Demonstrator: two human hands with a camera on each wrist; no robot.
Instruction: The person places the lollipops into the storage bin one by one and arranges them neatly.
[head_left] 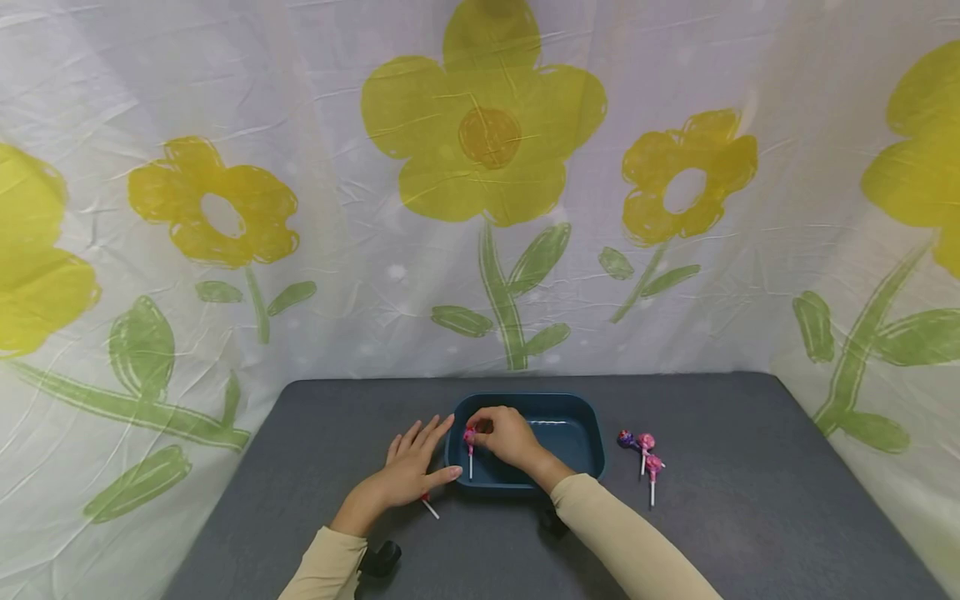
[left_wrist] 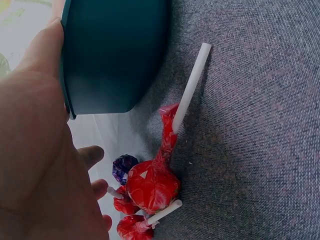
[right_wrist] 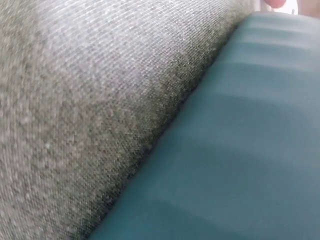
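Note:
My right hand (head_left: 506, 435) reaches over the blue-green tray (head_left: 592, 425) and pinches a pink-wrapped lollipop (head_left: 470, 437) by its candy end, inside the left part of the tray. The lollipop's white stick points toward me. Against the tray's left side, my left hand (head_left: 411, 468) has its fingers spread and straight, its thumb at the rim. Below that palm, a red-wrapped lollipop (left_wrist: 152, 186) lies on the table. Further red lollipops (left_wrist: 134, 227) and a purple one (left_wrist: 125, 167) lie behind it, mostly hidden by the hand in the head view.
Right of the tray, a small group of lollipops lies on the grey table (head_left: 720, 467): two pink (head_left: 655, 465) and one purple (head_left: 626, 438). A white curtain (head_left: 360, 275) with yellow flowers hangs behind the table's far edge.

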